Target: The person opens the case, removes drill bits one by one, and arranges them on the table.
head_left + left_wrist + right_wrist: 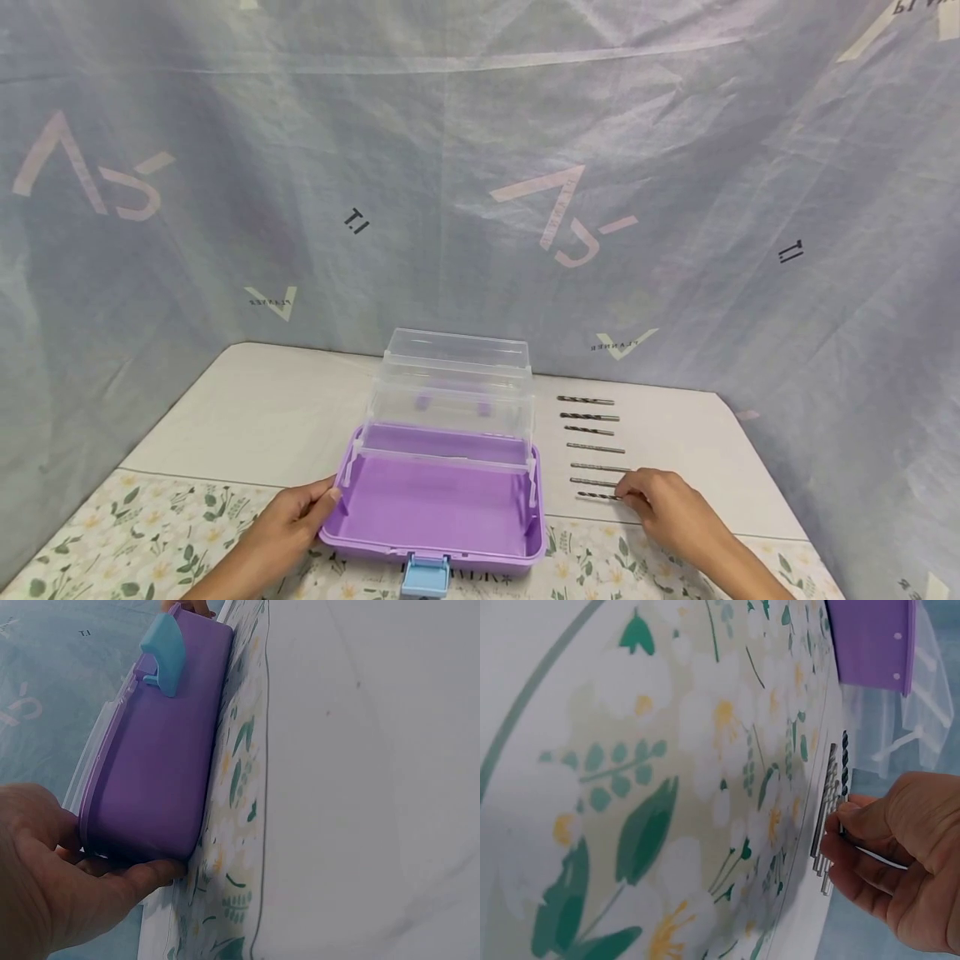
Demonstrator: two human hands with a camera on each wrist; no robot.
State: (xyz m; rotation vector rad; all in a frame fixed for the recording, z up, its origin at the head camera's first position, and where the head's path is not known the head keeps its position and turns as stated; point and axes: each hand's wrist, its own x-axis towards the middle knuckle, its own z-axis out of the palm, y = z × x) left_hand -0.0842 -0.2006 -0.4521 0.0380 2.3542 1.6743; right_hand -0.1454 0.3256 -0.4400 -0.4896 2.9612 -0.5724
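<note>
A purple toolbox (431,500) with a clear lid (457,367) swung up at its back stands in the middle of the table. My left hand (296,517) grips its left side near the front corner; in the left wrist view, that hand (75,877) is at the box's end wall. To the right of the box, my right hand (660,504) pinches the plain end of a dark spiral drill bit (594,496), the nearest of a row. In the right wrist view, this drill bit (845,761) stands out from the others.
Several other drill bits (588,417) lie in a column right of the box, roughly parallel. A light blue latch (426,575) hangs at the toolbox's front. Under everything is a white and floral tablecloth (180,521). A grey printed curtain (420,167) surrounds the table's back and sides.
</note>
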